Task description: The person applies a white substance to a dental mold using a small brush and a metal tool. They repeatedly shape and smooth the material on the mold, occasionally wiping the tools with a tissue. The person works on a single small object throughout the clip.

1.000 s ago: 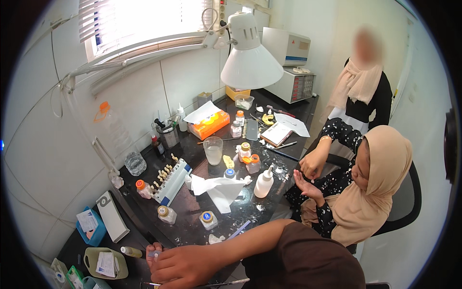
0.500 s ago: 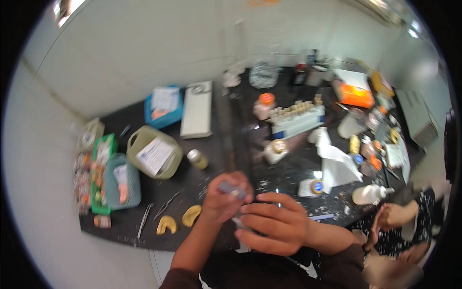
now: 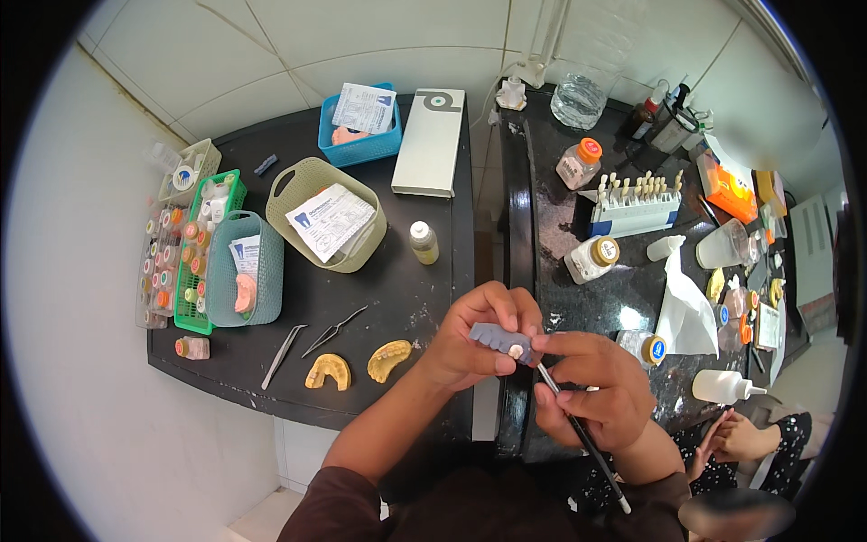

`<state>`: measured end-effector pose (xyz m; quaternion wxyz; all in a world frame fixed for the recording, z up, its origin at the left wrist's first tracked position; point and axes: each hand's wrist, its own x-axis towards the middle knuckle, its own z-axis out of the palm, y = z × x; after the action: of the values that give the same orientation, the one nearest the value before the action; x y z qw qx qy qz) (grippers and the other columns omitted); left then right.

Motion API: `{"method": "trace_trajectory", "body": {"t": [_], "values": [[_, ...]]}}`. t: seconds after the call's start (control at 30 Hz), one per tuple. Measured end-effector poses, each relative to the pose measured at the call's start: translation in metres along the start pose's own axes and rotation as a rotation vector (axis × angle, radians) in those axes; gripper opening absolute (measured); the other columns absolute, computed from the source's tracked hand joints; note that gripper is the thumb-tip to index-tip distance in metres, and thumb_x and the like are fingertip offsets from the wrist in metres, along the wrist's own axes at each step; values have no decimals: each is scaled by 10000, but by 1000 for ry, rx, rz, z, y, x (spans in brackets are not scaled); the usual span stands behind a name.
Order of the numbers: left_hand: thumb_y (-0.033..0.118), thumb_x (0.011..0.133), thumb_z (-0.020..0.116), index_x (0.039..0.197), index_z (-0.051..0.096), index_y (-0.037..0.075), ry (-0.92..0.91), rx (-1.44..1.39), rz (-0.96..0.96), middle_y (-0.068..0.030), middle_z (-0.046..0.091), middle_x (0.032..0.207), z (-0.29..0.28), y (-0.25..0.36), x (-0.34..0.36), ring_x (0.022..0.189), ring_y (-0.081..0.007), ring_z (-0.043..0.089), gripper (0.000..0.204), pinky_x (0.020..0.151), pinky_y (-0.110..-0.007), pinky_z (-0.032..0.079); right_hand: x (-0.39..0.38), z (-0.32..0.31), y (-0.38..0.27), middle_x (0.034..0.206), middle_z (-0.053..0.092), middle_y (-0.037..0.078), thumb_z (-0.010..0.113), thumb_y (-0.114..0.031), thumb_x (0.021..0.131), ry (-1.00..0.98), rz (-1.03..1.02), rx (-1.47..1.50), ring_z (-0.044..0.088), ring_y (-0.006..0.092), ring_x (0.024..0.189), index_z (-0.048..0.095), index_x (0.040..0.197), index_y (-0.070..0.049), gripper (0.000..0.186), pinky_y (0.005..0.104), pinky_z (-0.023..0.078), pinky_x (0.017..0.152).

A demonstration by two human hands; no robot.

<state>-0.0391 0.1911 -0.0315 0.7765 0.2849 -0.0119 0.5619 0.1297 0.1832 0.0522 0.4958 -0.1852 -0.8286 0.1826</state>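
The left hand [image 3: 474, 348] was curled around a grey dental model [image 3: 499, 340], thumb under it and fingers closed over its far edge, holding it up above the near edge of the black table [image 3: 397, 298]. The right hand [image 3: 591, 388] was closed in a pen grip on a thin brush [image 3: 578, 429], its tip touching the right end of the model, the handle slanting down toward the person's lap.

On the table left of the hands lay two yellow casts [image 3: 357, 366] side by side, and just left of them tweezers [image 3: 332, 331] and a metal tool [image 3: 283, 356]. Farther back stood a small bottle [image 3: 423, 242], a beige basket [image 3: 327, 226] with papers, a teal basket [image 3: 244, 268] and a white box [image 3: 432, 142]. To the right were a shade rack [image 3: 635, 206], a gold-capped jar [image 3: 592, 259] and a tissue [image 3: 684, 307]. Another person's hands [image 3: 736, 438] showed at the near right.
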Motion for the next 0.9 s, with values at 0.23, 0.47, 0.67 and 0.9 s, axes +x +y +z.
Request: {"method": "trace_trajectory", "body": {"t": [0.23, 0.47, 0.67, 0.9], "values": [[17, 757, 798, 975, 539, 157, -6, 46, 35, -64, 514, 1020, -1, 2, -1, 945, -220, 560, 367, 769, -350, 499, -2, 5, 5, 821, 624, 122, 788, 74, 666, 8, -19, -27, 720, 364, 848, 507, 790, -43, 329, 380, 608, 609], [27, 759, 811, 971, 544, 166, 4, 22, 39, -53, 509, 1007, 2, 3, -1, 894, -207, 550, 368, 709, -327, 478, -1, 6, 4, 827, 643, 120, 789, 50, 682, -7, -43, -44, 727, 359, 855, 508, 763, -54, 311, 368, 610, 604], [24, 757, 820, 962, 544, 168, 5, 3, 40, -48, 512, 1003, 2, 0, 1, 878, -202, 550, 372, 701, -323, 476, -3, 6, 4, 829, 651, 124, 784, 53, 681, 17, -30, -41, 730, 361, 858, 500, 742, -59, 312, 364, 612, 609], [33, 758, 832, 953, 548, 183, 19, 84, 71, -40, 517, 1004, 3, 1, 1, 905, -217, 575, 376, 734, -330, 498, -4, 6, 5, 813, 637, 117, 778, 57, 685, 38, -20, -32, 729, 365, 863, 492, 734, -55, 311, 369, 616, 615]]}}
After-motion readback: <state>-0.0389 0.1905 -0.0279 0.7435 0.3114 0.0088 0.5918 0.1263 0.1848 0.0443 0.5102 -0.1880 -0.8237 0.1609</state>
